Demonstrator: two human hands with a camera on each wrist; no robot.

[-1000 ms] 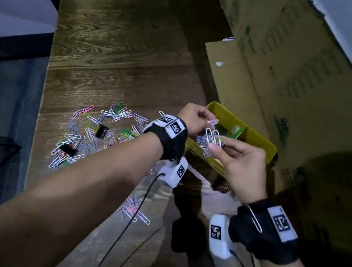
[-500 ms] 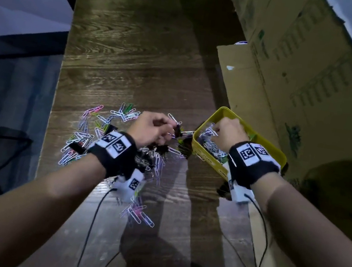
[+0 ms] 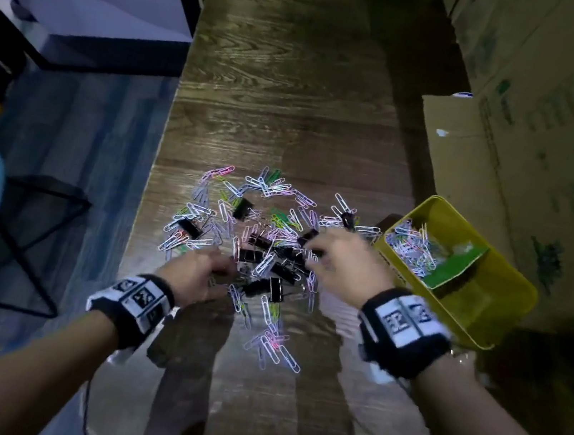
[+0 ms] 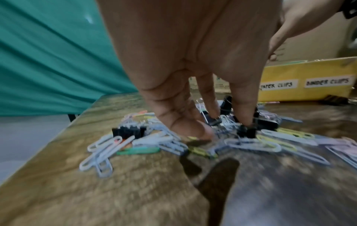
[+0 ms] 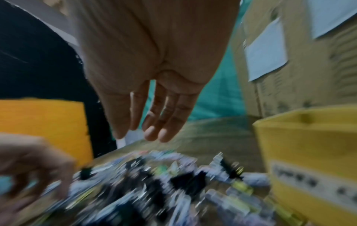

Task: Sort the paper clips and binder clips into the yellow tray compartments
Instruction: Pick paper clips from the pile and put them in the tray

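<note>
Since the left hand (image 4: 193,73) fingers poke straight down into tangled binder clips (image 3: 265,251) and paper clips (image 3: 272,350), while the right hand (image 5: 154,76) hovers empty with fingers straight, a linked mixed bunch could easily land in the yellow tray (image 3: 486,324).

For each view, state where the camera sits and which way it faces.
Head: on the head, looking down at the clips and tray; both forearms, left hand and right hand show.
Left wrist: looks along the fingers touching the clips; tray labels behind.
Right wrist: blurred; open right hand above the clips.
All share clips and tray.
</note>
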